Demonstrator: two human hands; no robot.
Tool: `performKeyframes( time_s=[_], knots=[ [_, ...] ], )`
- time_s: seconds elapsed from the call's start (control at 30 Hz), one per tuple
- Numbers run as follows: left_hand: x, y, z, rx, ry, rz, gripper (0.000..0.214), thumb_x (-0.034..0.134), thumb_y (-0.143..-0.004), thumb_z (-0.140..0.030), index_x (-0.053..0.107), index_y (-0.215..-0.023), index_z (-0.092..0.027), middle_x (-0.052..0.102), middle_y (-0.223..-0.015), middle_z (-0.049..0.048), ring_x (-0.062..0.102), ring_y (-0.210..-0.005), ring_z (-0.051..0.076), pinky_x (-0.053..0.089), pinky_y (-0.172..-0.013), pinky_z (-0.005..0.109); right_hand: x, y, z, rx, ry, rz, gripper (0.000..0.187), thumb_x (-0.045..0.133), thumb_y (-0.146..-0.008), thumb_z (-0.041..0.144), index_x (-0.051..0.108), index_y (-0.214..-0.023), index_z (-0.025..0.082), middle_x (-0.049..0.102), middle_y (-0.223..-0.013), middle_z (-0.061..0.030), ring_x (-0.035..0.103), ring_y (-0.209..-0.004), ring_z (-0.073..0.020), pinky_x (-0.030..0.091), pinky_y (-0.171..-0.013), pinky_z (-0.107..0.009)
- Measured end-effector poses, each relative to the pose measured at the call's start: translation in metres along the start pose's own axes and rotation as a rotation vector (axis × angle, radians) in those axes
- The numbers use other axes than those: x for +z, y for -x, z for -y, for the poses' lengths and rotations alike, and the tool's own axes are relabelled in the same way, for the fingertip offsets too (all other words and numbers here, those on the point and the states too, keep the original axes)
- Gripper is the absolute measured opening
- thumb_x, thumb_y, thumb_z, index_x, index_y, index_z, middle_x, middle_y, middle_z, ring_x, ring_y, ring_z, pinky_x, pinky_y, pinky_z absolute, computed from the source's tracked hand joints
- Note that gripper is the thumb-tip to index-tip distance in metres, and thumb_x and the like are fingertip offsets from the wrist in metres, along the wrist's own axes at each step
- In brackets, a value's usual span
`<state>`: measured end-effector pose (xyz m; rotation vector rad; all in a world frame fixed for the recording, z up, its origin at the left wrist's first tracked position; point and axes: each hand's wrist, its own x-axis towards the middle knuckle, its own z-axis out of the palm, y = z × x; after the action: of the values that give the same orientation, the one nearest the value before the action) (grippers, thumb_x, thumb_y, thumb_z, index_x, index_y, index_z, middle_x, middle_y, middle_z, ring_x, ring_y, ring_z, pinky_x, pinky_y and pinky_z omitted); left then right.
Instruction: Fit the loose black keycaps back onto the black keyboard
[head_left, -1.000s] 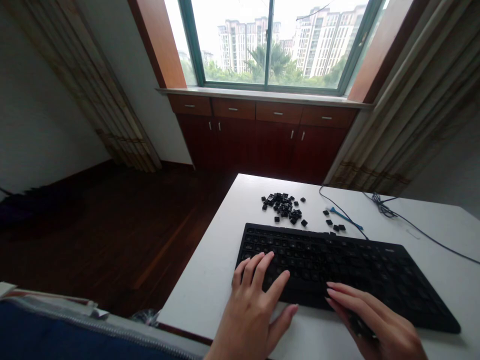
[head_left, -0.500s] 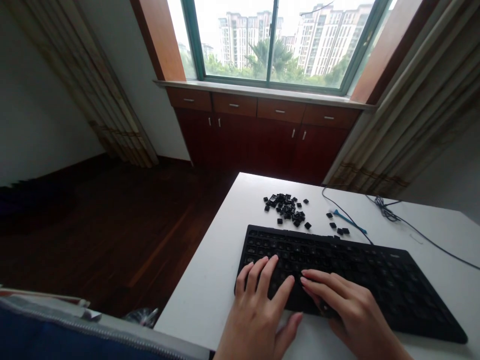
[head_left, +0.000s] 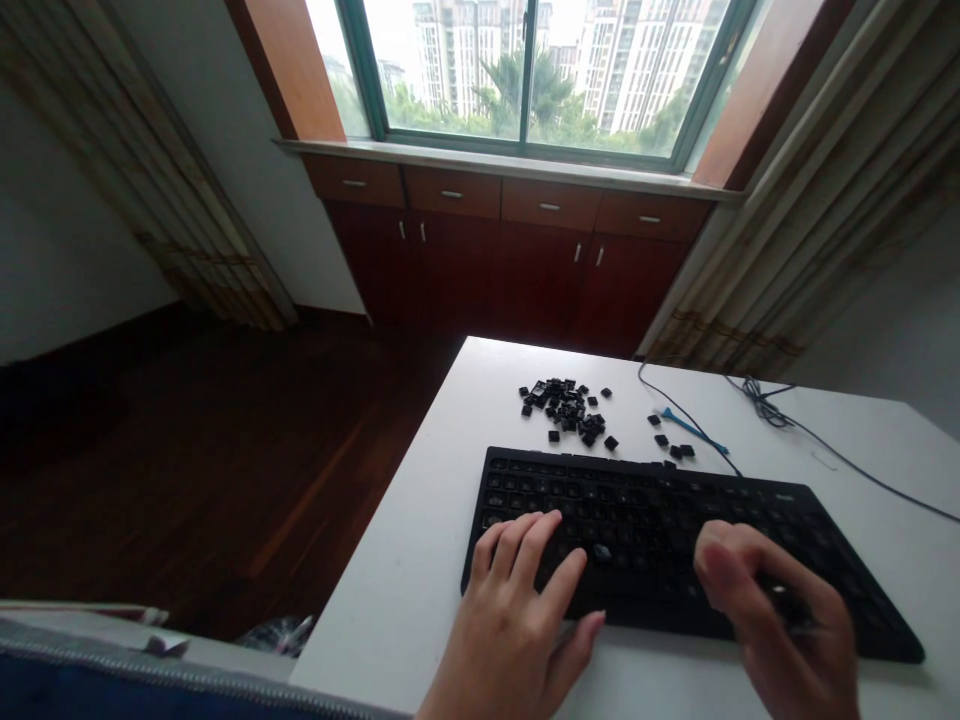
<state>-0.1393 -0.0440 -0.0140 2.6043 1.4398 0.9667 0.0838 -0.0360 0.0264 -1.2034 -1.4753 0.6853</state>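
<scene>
A black keyboard (head_left: pixel 675 520) lies on the white table (head_left: pixel 420 590), most of its keycaps taken off. My left hand (head_left: pixel 510 620) rests flat on the keyboard's left end with its fingers spread. My right hand (head_left: pixel 780 620) hovers over the right half, blurred, its fingers curled around a small dark piece that I cannot make out. One keycap (head_left: pixel 601 551) sits on the keyboard between my hands. A pile of loose black keycaps (head_left: pixel 564 408) lies behind the keyboard.
Behind the keyboard are a few more keycaps (head_left: pixel 671 447), a thin blue tool (head_left: pixel 694 430) and a dark cable (head_left: pixel 825 455) that runs off to the right. The table's left edge drops to a dark wood floor. A blue bag (head_left: pixel 112 680) sits at bottom left.
My right hand moved from the keyboard's middle to the right and lifted with its fingers curled. A keycap now shows where it was. My left hand has stayed put.
</scene>
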Motion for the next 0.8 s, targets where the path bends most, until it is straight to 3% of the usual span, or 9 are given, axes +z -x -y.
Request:
performKeyframes(
  time_s=[0.1,0.2,0.3,0.4,0.5,0.8],
  knots=[
    [0.001,0.000,0.001,0.036,-0.017,-0.010,0.037,0.060,-0.094,-0.040,0.064,-0.129,-0.027,0.059,-0.138,0.0097,0.053,-0.124,0.028,0.043,-0.103,0.046,0.011,-0.008,0.018,0.152,-0.375,-0.024,0.047,0.053,-0.098,0.033,0.035,-0.056,0.022,0.032,-0.051,0.0029,0.036,-0.047,-0.0118,0.036,-0.041,-0.024],
    [0.002,-0.002,0.002,0.077,-0.041,-0.008,0.042,0.059,-0.094,-0.043,0.061,-0.134,-0.030,0.058,-0.139,0.0087,0.054,-0.124,0.028,0.043,-0.101,0.046,0.021,-0.018,0.023,0.156,-0.460,0.011,0.050,0.051,-0.098,0.034,0.033,-0.054,0.022,0.028,-0.047,0.0039,0.031,-0.043,-0.0110,0.034,-0.038,-0.025],
    [0.002,-0.005,0.002,0.059,-0.035,-0.025,0.042,0.059,-0.095,-0.042,0.060,-0.134,-0.027,0.060,-0.138,0.0090,0.055,-0.123,0.028,0.044,-0.101,0.045,0.019,-0.021,0.012,0.046,-0.131,0.016,0.042,0.058,-0.096,0.030,0.041,-0.058,0.022,0.036,-0.051,0.0040,0.035,-0.044,-0.0101,0.034,-0.041,-0.024],
    [0.003,-0.005,0.001,-0.042,-0.012,-0.085,0.037,0.059,-0.096,-0.035,0.063,-0.130,-0.021,0.063,-0.132,0.0105,0.056,-0.119,0.028,0.046,-0.100,0.045,0.008,-0.017,-0.007,-0.208,0.319,0.249,0.004,0.070,-0.089,0.021,0.066,-0.088,0.022,0.059,-0.072,0.0001,0.055,-0.058,-0.0117,0.047,-0.054,-0.023],
    [0.004,-0.003,0.001,-0.075,0.000,-0.105,0.033,0.059,-0.095,-0.031,0.065,-0.125,-0.020,0.064,-0.128,0.0109,0.058,-0.116,0.028,0.047,-0.099,0.045,0.000,-0.009,-0.025,-0.378,0.507,0.416,0.026,0.065,-0.092,0.016,0.066,-0.117,0.024,0.067,-0.099,-0.0064,0.068,-0.078,-0.0152,0.055,-0.070,-0.025],
    [0.006,-0.002,0.000,-0.031,0.014,-0.068,0.026,0.057,-0.096,-0.031,0.068,-0.117,-0.022,0.064,-0.130,0.0100,0.058,-0.118,0.028,0.047,-0.099,0.047,0.002,0.009,-0.043,-0.515,0.623,0.458,0.030,0.058,-0.095,0.014,0.066,-0.123,0.025,0.071,-0.121,-0.0091,0.071,-0.103,-0.0208,0.059,-0.085,-0.032]
  ],
)
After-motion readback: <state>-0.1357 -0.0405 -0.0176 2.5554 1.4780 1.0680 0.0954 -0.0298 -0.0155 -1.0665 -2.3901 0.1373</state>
